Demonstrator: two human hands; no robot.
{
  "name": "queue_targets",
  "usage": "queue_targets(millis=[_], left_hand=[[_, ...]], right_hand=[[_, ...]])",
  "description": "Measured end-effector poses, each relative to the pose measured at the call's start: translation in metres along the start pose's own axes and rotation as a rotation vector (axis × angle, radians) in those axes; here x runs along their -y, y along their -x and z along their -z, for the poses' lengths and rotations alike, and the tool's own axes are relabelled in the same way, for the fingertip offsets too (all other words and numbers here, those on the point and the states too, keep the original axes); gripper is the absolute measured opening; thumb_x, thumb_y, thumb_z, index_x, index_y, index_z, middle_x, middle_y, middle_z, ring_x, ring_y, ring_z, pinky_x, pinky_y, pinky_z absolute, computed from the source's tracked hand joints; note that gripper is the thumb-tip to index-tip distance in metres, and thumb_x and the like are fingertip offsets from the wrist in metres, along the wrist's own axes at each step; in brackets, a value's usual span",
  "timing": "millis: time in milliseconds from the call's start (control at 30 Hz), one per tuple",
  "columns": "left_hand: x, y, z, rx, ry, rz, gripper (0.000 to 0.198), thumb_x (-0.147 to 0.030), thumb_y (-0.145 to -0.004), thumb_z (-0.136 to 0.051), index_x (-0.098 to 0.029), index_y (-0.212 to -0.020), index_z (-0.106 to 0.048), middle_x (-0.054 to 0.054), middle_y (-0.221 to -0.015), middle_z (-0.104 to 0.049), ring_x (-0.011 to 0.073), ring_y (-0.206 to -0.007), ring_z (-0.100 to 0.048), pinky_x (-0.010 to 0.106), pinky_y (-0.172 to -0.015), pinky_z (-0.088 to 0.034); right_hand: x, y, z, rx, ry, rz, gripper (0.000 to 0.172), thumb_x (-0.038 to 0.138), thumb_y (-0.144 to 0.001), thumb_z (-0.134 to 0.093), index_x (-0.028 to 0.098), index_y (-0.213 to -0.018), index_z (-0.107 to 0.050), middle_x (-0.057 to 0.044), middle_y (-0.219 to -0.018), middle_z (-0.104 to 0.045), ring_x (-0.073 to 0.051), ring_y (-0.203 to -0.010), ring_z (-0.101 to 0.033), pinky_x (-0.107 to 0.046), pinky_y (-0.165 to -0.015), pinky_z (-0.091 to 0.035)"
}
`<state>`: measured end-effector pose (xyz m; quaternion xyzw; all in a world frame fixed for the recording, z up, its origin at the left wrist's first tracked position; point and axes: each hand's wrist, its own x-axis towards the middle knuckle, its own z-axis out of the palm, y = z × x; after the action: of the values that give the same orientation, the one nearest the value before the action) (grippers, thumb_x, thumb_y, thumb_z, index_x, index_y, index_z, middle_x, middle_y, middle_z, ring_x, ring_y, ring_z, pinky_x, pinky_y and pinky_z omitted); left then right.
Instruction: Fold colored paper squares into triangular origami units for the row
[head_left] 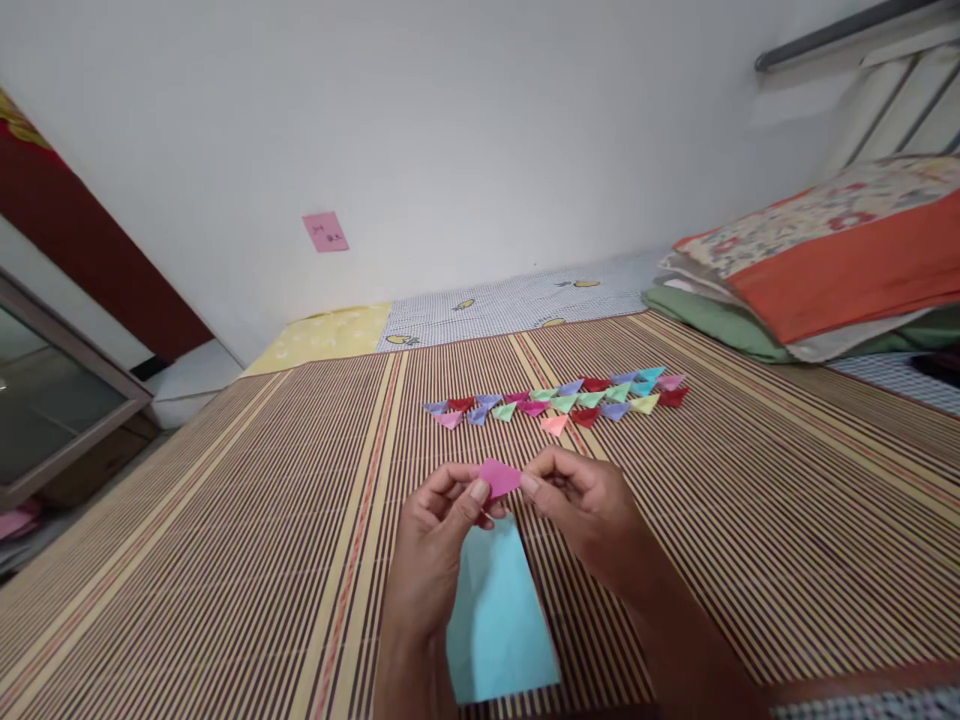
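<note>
A small folded piece of pink paper (500, 478) is held up between my two hands. My left hand (442, 530) pinches its left side between thumb and fingers. The right corner of the paper is pinched by the thumb and forefinger of my right hand (585, 505). Below my hands lies a light blue paper sheet (502, 620) on the striped mat (300, 500), partly covered by my left hand and wrist. Beyond my hands, several small folded paper pieces (565, 404) in many colours lie in uneven rows on the mat.
Folded bedding (847, 260) in orange, floral and green is stacked at the right. A pink note (325, 231) is stuck on the white wall (487, 130). Patterned cloth (495, 302) runs along the mat's far edge. A framed glass panel (56, 380) stands at the far left.
</note>
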<state>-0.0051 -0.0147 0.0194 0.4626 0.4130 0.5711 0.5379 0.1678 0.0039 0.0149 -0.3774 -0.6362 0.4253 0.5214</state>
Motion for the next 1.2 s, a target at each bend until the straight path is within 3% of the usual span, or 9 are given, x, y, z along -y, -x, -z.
queue_targets(millis=[67, 133, 233, 500, 667, 1000, 1200], left_hand=[[-0.001, 0.000, -0.002, -0.041, 0.055, 0.008, 0.020, -0.034, -0.083, -0.078, -0.015, -0.081, -0.073, 0.002, -0.068, -0.069, 0.0124, -0.065, -0.060, 0.022, -0.064, -0.047], [-0.001, -0.001, -0.005, -0.058, 0.147, 0.030, 0.024, -0.034, -0.079, -0.082, -0.014, -0.071, -0.070, 0.000, -0.061, -0.065, 0.0108, -0.059, -0.056, 0.021, -0.060, -0.045], [0.002, -0.002, -0.009, -0.038, 0.271, 0.082, 0.026, -0.033, -0.075, -0.085, -0.014, -0.068, -0.069, 0.000, -0.059, -0.064, 0.0099, -0.056, -0.055, 0.019, -0.055, -0.043], [0.008, -0.006, -0.013, -0.013, 0.362, 0.155, 0.024, -0.032, -0.073, -0.086, -0.011, -0.073, -0.074, 0.003, -0.062, -0.068, 0.0099, -0.055, -0.059, 0.019, -0.053, -0.044], [0.007, -0.006, -0.016, 0.040, 0.396, 0.190, 0.024, -0.031, -0.074, -0.085, -0.010, -0.073, -0.074, 0.003, -0.062, -0.068, 0.0092, -0.053, -0.060, 0.018, -0.051, -0.045], [0.014, -0.008, -0.031, 0.103, 0.647, 0.284, 0.021, -0.022, -0.068, -0.090, -0.010, -0.078, -0.077, 0.003, -0.067, -0.072, 0.0076, -0.052, -0.062, 0.016, -0.053, -0.051], [0.014, -0.007, -0.033, 0.059, 0.625, 0.275, 0.021, -0.024, -0.069, -0.090, -0.011, -0.080, -0.077, 0.004, -0.071, -0.073, 0.0080, -0.054, -0.062, 0.016, -0.053, -0.050]], right_hand=[[0.000, 0.001, -0.001, 0.034, -0.026, -0.002, 0.017, 0.024, -0.093, -0.063, 0.019, -0.076, -0.065, 0.003, -0.068, -0.060, -0.012, -0.065, -0.055, -0.025, -0.061, -0.044], [0.001, 0.001, -0.003, 0.069, -0.078, 0.008, 0.004, 0.024, -0.089, -0.069, 0.020, -0.088, -0.070, 0.002, -0.075, -0.067, -0.014, -0.070, -0.061, -0.025, -0.065, -0.049], [0.002, 0.001, -0.005, 0.056, -0.069, 0.091, 0.021, 0.019, -0.087, -0.073, 0.024, -0.107, -0.072, 0.000, -0.093, -0.074, -0.016, -0.084, -0.068, -0.028, -0.075, -0.054], [0.005, -0.001, -0.004, -0.072, 0.174, 0.341, 0.020, 0.013, -0.090, -0.068, 0.023, -0.107, -0.074, -0.001, -0.096, -0.074, -0.015, -0.088, -0.069, -0.026, -0.077, -0.055], [0.006, -0.002, -0.004, -0.088, 0.147, 0.341, 0.017, 0.012, -0.091, -0.068, 0.022, -0.102, -0.075, 0.002, -0.086, -0.074, -0.012, -0.078, -0.069, -0.024, -0.072, -0.054], [0.006, -0.002, 0.002, -0.086, 0.141, 0.359, 0.015, 0.018, -0.093, -0.066, 0.022, -0.106, -0.073, -0.001, -0.093, -0.070, -0.015, -0.082, -0.066, -0.029, -0.075, -0.053], [0.011, 0.000, 0.003, -0.084, 0.191, 0.340, 0.029, 0.011, -0.091, -0.057, 0.024, -0.113, -0.070, 0.000, -0.091, -0.069, -0.015, -0.079, -0.066, -0.028, -0.072, -0.053]])
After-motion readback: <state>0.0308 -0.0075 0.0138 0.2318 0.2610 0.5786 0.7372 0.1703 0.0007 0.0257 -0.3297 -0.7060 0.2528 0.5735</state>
